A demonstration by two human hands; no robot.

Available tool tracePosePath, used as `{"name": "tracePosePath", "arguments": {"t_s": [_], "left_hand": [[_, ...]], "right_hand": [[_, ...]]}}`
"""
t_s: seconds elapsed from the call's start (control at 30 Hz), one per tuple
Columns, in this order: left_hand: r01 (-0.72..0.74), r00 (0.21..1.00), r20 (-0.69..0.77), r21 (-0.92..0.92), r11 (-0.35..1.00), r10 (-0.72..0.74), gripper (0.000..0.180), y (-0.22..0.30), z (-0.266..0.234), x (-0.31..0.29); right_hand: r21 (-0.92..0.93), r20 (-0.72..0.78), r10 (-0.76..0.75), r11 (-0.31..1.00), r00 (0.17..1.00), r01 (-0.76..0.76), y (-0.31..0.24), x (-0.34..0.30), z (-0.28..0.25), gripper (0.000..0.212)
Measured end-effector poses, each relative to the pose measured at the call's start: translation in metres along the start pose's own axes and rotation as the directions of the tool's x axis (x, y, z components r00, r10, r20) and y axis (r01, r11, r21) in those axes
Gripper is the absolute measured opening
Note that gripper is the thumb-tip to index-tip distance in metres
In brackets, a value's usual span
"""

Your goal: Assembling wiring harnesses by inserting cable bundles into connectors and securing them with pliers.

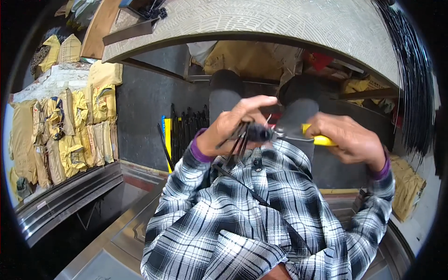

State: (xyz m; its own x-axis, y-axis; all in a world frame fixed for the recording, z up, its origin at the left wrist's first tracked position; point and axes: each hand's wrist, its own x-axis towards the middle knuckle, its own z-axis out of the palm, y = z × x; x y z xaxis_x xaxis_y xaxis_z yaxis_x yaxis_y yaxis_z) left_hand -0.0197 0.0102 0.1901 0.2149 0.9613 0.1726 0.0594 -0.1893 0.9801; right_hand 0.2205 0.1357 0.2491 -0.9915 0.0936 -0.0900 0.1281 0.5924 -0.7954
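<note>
My left hand (240, 123) is closed around a dark piece with a round, hollow-looking end (259, 134), held above my lap. Several thin black strands (233, 149) stick out below these fingers. My right hand (343, 137) grips yellow-handled pliers (322, 141). Their metal head (279, 132) points left and lies close beside the dark piece; I cannot tell whether the two touch. How far the jaws are apart is too small to make out.
Ahead runs a table edge with a grey patterned cover (280, 21). Long black strands (410, 88) hang at its right end. Black rods (191, 130) and a yellow strip (168, 140) stand left of my knees. Yellowish packages (77, 154) lie farther left; sacks (252, 56) sit underneath.
</note>
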Motion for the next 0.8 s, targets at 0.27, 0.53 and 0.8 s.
{"name": "tracePosePath", "arguments": {"t_s": [0.27, 0.53, 0.8], "left_hand": [[-0.182, 0.983, -0.012, 0.113, 0.977, 0.184, 0.05, -0.008, 0.007, 0.0], [-0.14, 0.968, 0.2, -0.058, 0.988, 0.149, 0.056, 0.001, 0.006, 0.007], [-0.144, 0.989, -0.023, 0.088, 0.986, 0.147, 0.051, -0.01, 0.007, 0.004]], "right_hand": [[0.141, -0.121, 0.066, 0.989, 0.99, -0.048, -0.003, -0.005, 0.022, 0.073], [0.801, 0.46, 0.107, 0.379, 0.881, -0.464, 0.007, -0.021, 0.031, 0.059], [-0.584, -0.31, -0.018, 0.792, 0.951, -0.176, -0.015, -0.017, 0.034, 0.061]]}}
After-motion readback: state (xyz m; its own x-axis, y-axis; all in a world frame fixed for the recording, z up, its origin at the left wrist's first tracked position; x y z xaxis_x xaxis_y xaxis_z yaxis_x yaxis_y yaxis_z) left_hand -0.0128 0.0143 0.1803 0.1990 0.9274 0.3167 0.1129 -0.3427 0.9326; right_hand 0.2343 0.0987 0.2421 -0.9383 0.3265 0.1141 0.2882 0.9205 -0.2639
